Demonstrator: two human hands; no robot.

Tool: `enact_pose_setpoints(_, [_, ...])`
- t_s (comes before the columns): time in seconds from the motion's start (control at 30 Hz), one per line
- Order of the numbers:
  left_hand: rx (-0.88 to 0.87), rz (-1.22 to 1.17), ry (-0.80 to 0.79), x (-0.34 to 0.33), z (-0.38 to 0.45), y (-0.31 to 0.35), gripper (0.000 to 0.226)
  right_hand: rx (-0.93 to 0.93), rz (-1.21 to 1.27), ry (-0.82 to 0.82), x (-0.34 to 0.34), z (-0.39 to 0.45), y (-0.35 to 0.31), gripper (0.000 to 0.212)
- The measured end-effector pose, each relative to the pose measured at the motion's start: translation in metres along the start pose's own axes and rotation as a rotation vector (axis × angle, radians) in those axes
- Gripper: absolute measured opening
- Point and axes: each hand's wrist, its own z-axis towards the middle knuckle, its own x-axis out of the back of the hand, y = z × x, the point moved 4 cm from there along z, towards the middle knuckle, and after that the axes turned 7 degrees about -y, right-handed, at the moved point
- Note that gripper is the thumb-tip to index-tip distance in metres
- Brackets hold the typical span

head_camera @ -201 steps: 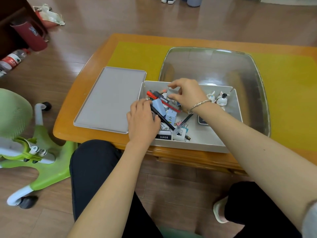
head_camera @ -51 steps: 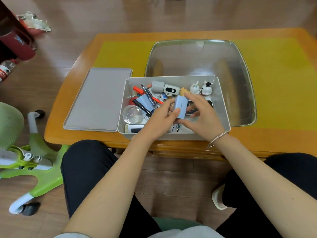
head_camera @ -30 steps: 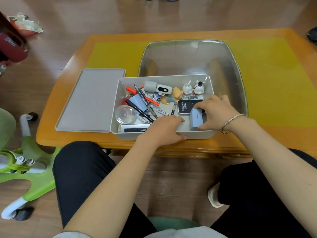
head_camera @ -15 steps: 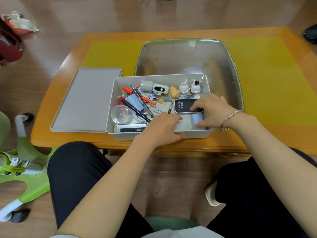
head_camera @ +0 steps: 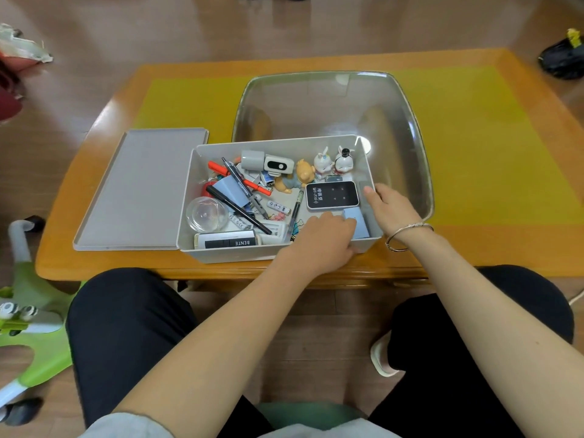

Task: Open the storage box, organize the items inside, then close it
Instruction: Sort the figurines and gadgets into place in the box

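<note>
The open grey plastic storage box [head_camera: 202,248] sits at the near edge of the orange wooden table [head_camera: 474,248], its flat grey lid [head_camera: 139,191] lying beside it. The left hand [head_camera: 322,241] rests relaxed over the front wall by a pale blue block [head_camera: 358,224]; the right hand [head_camera: 392,207] lies flat on the right rim, gripping nothing. Leaning on that wall could tip the box off the edge, spilling the loose black pen [head_camera: 237,210].
</note>
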Motion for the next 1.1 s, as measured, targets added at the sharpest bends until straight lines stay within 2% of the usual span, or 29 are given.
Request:
enact_pose_setpoints(0.2, [-0.052,0.004,-0.049,-0.006,0.003,-0.002,0.051,-0.02,-0.088,0.001,-0.004,0.003,0.0,0.04])
enact_pose_setpoints(0.4, [-0.014,-0.195,0.009,-0.006,0.004,-0.009,0.048,-0.072,-0.182,0.056,-0.006,0.005,-0.004,0.04])
enact_pose_setpoints(0.57, [0.079,-0.369,-0.063,-0.008,0.014,-0.015,0.096,-0.077,-0.19,0.07,-0.008,0.004,-0.005,0.043])
enact_pose_setpoints(0.6, [0.09,-0.413,-0.091,-0.008,0.017,-0.016,0.097,-0.077,-0.19,0.075,-0.008,0.004,-0.005,0.044])
enact_pose_setpoints(0.7, [0.058,-0.477,-0.09,-0.008,0.021,-0.017,0.065,-0.077,-0.176,0.084,-0.008,0.003,-0.004,0.044])
enact_pose_setpoints(0.73, [0.036,-0.474,-0.086,-0.008,0.021,-0.017,0.063,-0.074,-0.169,0.085,-0.009,0.003,-0.004,0.043])
enact_pose_setpoints(0.83, [0.011,-0.463,-0.109,-0.007,0.021,-0.017,0.07,-0.064,-0.154,0.083,-0.009,0.003,-0.003,0.043])
enact_pose_setpoints(0.93, [0.018,-0.453,-0.111,-0.006,0.021,-0.016,0.065,-0.06,-0.152,0.088,-0.009,0.002,-0.004,0.043])
enact_pose_setpoints(1.03, [0.033,-0.343,-0.066,-0.004,0.017,-0.013,0.077,-0.059,-0.149,0.094,-0.009,0.001,-0.004,0.045])
enact_pose_setpoints(1.1, [0.045,-0.248,-0.024,-0.005,0.015,-0.01,0.069,-0.065,-0.143,0.092,-0.009,0.001,-0.005,0.045])
